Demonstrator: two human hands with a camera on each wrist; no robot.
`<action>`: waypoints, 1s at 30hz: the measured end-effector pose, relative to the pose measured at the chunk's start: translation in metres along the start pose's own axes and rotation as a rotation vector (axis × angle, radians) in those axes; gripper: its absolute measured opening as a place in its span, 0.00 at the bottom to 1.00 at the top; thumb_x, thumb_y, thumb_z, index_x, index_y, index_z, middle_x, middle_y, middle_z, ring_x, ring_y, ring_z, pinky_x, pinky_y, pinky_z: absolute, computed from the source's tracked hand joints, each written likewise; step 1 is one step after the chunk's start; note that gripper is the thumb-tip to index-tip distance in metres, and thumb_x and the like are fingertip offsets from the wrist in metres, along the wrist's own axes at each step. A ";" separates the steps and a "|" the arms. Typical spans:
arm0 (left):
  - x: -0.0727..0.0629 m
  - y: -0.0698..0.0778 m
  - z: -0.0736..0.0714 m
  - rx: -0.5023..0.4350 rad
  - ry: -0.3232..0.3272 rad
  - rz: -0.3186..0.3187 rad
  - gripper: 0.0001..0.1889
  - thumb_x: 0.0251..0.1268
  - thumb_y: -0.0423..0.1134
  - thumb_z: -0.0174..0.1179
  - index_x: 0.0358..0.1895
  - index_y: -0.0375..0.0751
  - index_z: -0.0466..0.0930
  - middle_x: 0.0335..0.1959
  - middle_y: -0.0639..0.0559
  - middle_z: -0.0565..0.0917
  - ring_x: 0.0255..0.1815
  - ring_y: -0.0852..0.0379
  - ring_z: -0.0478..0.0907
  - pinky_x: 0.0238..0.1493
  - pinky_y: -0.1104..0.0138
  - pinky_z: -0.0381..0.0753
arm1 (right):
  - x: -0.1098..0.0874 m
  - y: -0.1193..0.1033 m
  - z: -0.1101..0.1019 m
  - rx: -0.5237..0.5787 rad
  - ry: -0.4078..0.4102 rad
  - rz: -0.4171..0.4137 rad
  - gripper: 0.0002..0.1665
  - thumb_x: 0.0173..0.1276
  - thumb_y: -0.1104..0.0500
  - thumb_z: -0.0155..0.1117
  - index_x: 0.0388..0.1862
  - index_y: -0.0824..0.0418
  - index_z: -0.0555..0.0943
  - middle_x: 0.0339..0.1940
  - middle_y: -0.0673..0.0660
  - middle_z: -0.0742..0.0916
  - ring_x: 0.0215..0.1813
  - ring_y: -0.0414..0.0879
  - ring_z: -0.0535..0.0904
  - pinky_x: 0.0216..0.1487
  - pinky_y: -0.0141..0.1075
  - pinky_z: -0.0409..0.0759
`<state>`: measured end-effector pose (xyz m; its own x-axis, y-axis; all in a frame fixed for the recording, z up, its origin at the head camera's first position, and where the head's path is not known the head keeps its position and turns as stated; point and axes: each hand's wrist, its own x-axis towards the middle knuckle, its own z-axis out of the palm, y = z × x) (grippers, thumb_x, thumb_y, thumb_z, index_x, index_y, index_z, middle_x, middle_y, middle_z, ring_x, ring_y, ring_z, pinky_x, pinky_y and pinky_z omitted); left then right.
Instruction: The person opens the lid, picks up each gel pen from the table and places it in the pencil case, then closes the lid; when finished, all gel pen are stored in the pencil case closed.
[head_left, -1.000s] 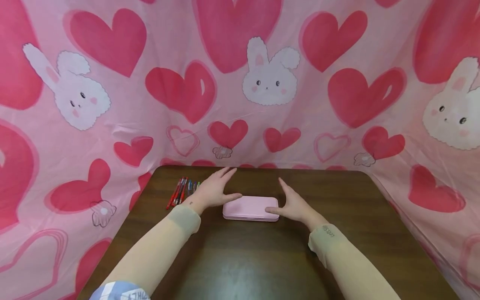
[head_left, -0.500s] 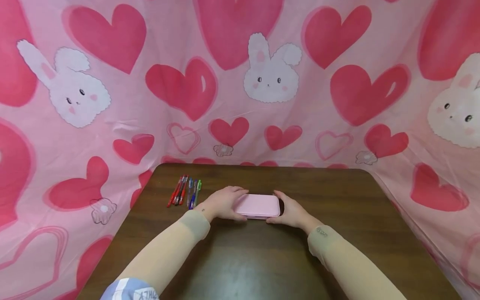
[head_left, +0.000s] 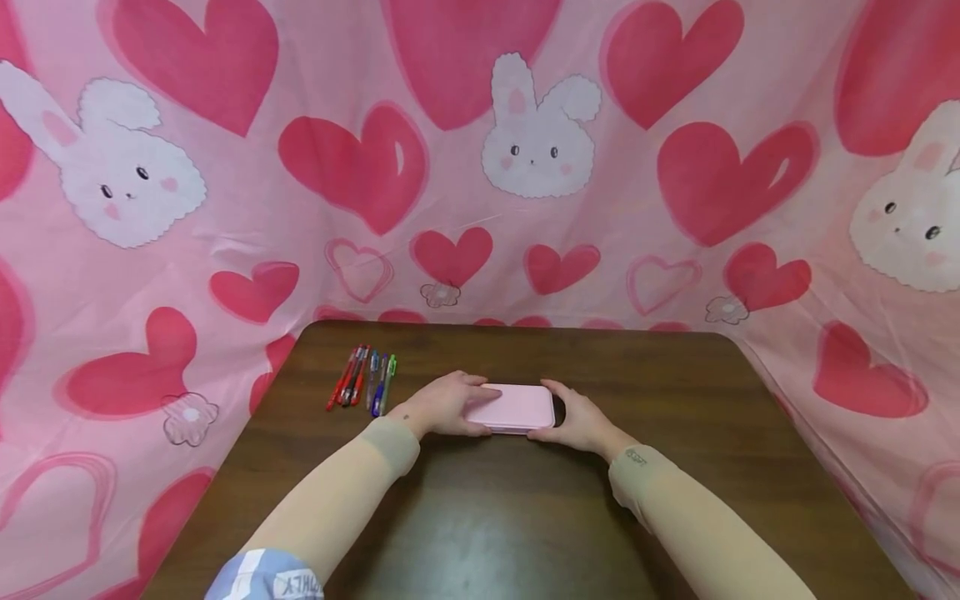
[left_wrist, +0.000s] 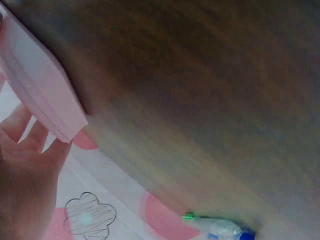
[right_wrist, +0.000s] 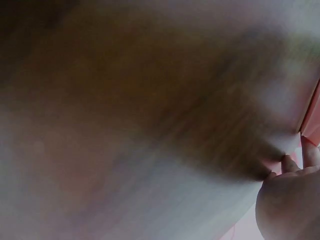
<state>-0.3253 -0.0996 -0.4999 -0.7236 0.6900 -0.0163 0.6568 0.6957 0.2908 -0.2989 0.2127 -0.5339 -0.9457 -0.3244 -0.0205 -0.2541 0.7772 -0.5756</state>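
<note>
A pink rounded rectangular case (head_left: 516, 406) sits near the middle of the dark wooden table (head_left: 480, 517). My left hand (head_left: 450, 406) grips its left end, thumb along the front edge and fingers at the back, one fingertip over the top. At the opposite end, my right hand (head_left: 583, 421) holds the case between a thumb at the front corner and fingers at the back corner. The left wrist view shows the fingers of the left hand (left_wrist: 27, 180) touching the side of the case (left_wrist: 42, 80). Only a sliver of the case (right_wrist: 312, 117) shows in the right wrist view.
Left of the case lie several pens in two groups: red and black pens (head_left: 349, 379), then blue and green ones (head_left: 382, 385). A pink curtain (head_left: 540, 275) printed with hearts and rabbits surrounds the table's back and sides.
One second ago both hands were spread around the case with fingers apart. They have since closed in on its two ends and now hold it. The pens have stayed put.
</note>
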 end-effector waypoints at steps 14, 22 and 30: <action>0.015 -0.010 -0.004 0.013 -0.017 0.036 0.35 0.61 0.65 0.77 0.72 0.64 0.85 0.75 0.45 0.84 0.74 0.44 0.84 0.79 0.48 0.78 | 0.000 -0.003 0.002 -0.005 -0.006 0.040 0.69 0.58 0.34 0.86 0.91 0.52 0.61 0.84 0.67 0.75 0.84 0.80 0.65 0.80 0.72 0.68; 0.015 -0.010 -0.012 -0.024 -0.026 0.024 0.34 0.57 0.61 0.82 0.68 0.60 0.88 0.71 0.45 0.87 0.73 0.47 0.85 0.76 0.53 0.81 | 0.002 -0.009 0.003 -0.017 -0.012 0.019 0.67 0.60 0.35 0.86 0.91 0.52 0.61 0.84 0.67 0.76 0.84 0.81 0.65 0.80 0.72 0.69; 0.017 -0.011 -0.015 -0.154 0.017 0.022 0.29 0.58 0.58 0.82 0.65 0.61 0.91 0.62 0.53 0.92 0.60 0.55 0.90 0.66 0.59 0.88 | -0.001 -0.007 -0.002 0.005 -0.020 0.017 0.68 0.59 0.37 0.87 0.91 0.50 0.60 0.83 0.69 0.76 0.84 0.83 0.63 0.80 0.74 0.67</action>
<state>-0.3477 -0.0984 -0.4890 -0.7141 0.7000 0.0077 0.6330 0.6411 0.4339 -0.2965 0.2092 -0.5282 -0.9456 -0.3221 -0.0465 -0.2371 0.7797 -0.5795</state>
